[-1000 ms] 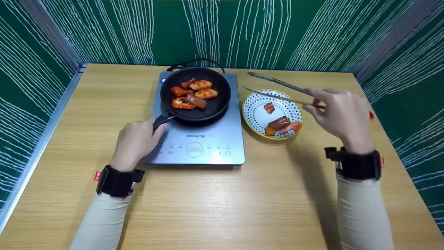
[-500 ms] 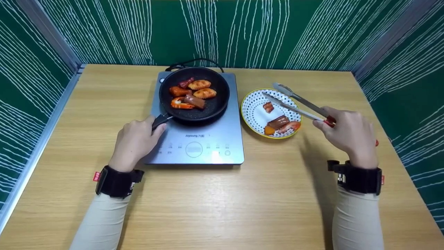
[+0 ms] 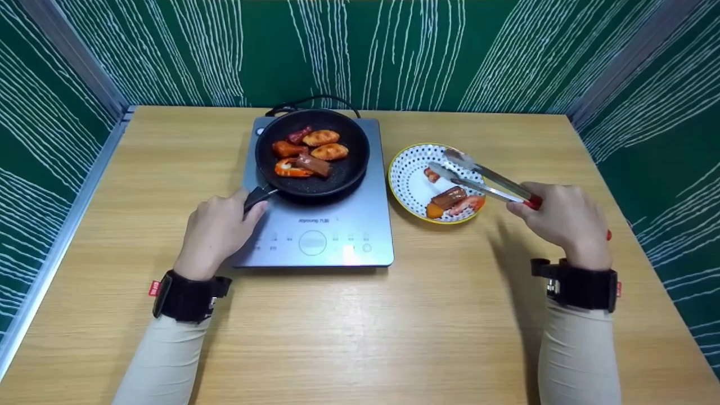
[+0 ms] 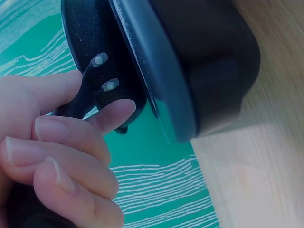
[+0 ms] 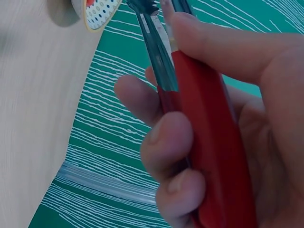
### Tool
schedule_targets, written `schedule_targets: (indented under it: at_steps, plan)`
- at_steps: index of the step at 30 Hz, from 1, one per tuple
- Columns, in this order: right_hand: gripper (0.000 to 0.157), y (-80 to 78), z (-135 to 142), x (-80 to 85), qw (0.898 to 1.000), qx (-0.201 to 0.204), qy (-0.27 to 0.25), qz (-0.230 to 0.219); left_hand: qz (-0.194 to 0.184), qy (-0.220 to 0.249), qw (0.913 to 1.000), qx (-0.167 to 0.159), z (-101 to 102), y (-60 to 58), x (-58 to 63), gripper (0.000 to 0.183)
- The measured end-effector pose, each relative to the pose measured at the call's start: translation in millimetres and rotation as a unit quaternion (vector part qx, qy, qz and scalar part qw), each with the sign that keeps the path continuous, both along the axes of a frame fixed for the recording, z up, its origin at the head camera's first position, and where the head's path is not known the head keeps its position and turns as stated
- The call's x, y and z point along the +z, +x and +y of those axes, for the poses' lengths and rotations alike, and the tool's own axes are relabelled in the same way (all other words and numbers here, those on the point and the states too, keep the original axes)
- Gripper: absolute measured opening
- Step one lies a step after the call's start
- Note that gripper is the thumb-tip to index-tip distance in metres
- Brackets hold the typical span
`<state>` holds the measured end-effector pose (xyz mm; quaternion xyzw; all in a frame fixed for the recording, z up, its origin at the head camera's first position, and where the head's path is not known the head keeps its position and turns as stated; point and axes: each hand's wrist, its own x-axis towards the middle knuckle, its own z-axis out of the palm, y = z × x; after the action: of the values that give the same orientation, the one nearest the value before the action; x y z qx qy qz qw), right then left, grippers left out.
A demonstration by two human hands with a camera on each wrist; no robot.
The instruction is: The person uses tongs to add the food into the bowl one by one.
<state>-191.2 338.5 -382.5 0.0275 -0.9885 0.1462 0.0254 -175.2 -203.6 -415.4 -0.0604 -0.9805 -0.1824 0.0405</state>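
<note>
My left hand [image 3: 218, 233] grips the black handle [image 3: 259, 198] of a frying pan [image 3: 354, 174]. Several pieces of food lie in the pan, including two golden wing-like pieces [image 3: 329, 151], a drumstick-like piece [image 3: 287, 149], a shrimp [image 3: 289, 167] and a brown chunk [image 3: 314, 164]. My right hand [image 3: 565, 219] holds metal tongs [image 3: 495, 179] by their red handles [image 5: 209, 137]. The tongs' tips stand apart over a dotted plate [image 3: 406, 194], close to a small reddish meat piece [image 3: 432, 175] that they partly hide. Whether they touch it, I cannot tell.
The pan sits on a silver induction cooker [image 3: 315, 253] with a black cable [image 3: 332, 97] behind it. Also on the plate are a brown chunk [image 3: 449, 197], an orange piece [image 3: 434, 210] and a shrimp-like piece [image 3: 468, 205]. Green patterned panels [image 3: 394, 56] enclose the wooden table [image 3: 360, 337].
My right hand has come down and toward me, bringing the tongs from above the plate's far side to the small meat piece. The tongs' tips have drawn closer together. My left hand keeps its grip.
</note>
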Motion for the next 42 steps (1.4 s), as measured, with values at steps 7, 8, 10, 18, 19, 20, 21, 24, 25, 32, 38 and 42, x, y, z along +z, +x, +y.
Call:
schedule_targets:
  at_steps: [7, 8, 10, 18, 19, 20, 21, 24, 25, 32, 38, 42]
  plan:
    - [0.034, -2.7, -3.8, -3.7, 1.000, 0.005, 0.006, -0.023, 0.001, -0.002, 1.0000, -0.003, -0.3, -0.4, -0.5, 0.039]
    - [0.036, -2.9, -4.0, -4.0, 1.000, 0.004, 0.007, -0.025, 0.000, -0.002, 1.0000, -0.003, -0.1, -0.5, -0.3, 0.039]
    - [0.038, -3.4, -4.5, -4.4, 1.000, 0.003, 0.009, -0.029, -0.004, 0.000, 1.0000, -0.002, -0.1, -0.5, 0.3, 0.039]
    - [0.033, -6.7, -6.9, -6.6, 0.999, 0.007, 0.017, -0.031, -0.009, 0.005, 0.9999, 0.004, -1.8, 0.4, -0.1, 0.039]
    - [0.032, -7.0, -7.1, -6.9, 0.999, 0.007, 0.018, -0.030, -0.008, 0.005, 0.9999, 0.004, -1.8, 0.5, -0.2, 0.039]
    - [0.033, -7.3, -7.3, -7.2, 0.999, 0.007, 0.019, -0.030, -0.007, 0.005, 1.0000, 0.003, -1.8, 0.6, -0.3, 0.039]
    - [0.033, -7.6, -7.6, -7.5, 0.999, 0.007, 0.019, -0.029, -0.006, 0.005, 1.0000, 0.003, -1.6, 0.6, -0.3, 0.039]
    - [0.034, -8.2, -8.2, -8.1, 0.999, 0.008, 0.021, -0.025, -0.006, 0.005, 1.0000, 0.001, -0.8, 0.7, 0.3, 0.039]
    - [0.034, -8.4, -8.3, -8.3, 0.999, 0.009, 0.020, -0.024, -0.005, 0.005, 1.0000, 0.001, -0.5, 0.5, 0.4, 0.039]
    - [0.034, -7.1, -4.9, -10.2, 0.999, 0.021, 0.039, -0.003, 0.015, -0.002, 0.9999, -0.005, 0.4, -0.2, 1.4, 0.038]
    - [0.035, -8.3, -5.1, -10.6, 0.999, 0.025, 0.040, -0.008, 0.009, 0.004, 1.0000, -0.003, 0.2, 0.3, 1.0, 0.037]
    - [0.035, -8.9, -5.3, -10.4, 0.999, 0.028, 0.045, -0.007, 0.000, 0.007, 1.0000, -0.001, 0.1, 0.1, 0.8, 0.038]
